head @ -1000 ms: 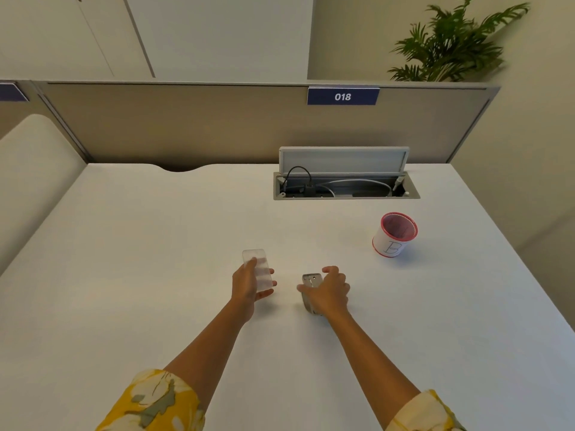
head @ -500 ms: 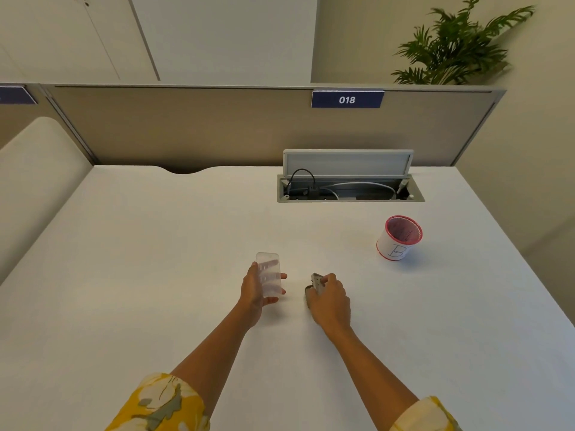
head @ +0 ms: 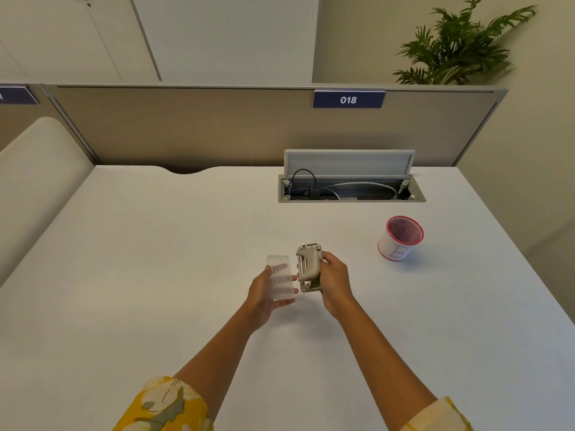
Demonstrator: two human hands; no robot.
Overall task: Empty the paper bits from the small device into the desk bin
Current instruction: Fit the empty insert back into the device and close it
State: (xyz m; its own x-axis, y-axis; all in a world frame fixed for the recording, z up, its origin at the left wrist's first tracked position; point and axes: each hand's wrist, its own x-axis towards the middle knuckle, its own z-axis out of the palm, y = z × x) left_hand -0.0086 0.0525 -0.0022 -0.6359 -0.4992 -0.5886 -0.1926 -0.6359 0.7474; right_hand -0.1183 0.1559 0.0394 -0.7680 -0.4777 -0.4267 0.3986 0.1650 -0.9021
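My right hand (head: 335, 283) grips a small beige hole punch (head: 308, 266), lifted off the white desk (head: 155, 275) and turned on its side so its metal parts face left. My left hand (head: 264, 293) holds a translucent plastic tray (head: 280, 277), the punch's base cover, just left of the punch with a narrow gap between them. I cannot make out paper bits in the tray. The desk bin (head: 400, 238), a small white cup with a red rim and a letter B on its side, stands upright to the right, well apart from both hands.
An open cable hatch (head: 351, 185) with its lid raised and wires inside sits at the back of the desk. Behind it runs a beige partition (head: 217, 132) with a blue 018 tag. A plant (head: 460, 48) stands beyond the right corner.
My right hand has lifted the hole punch off the desk and turned it on its side. My left hand has brought the clear tray closer to it.
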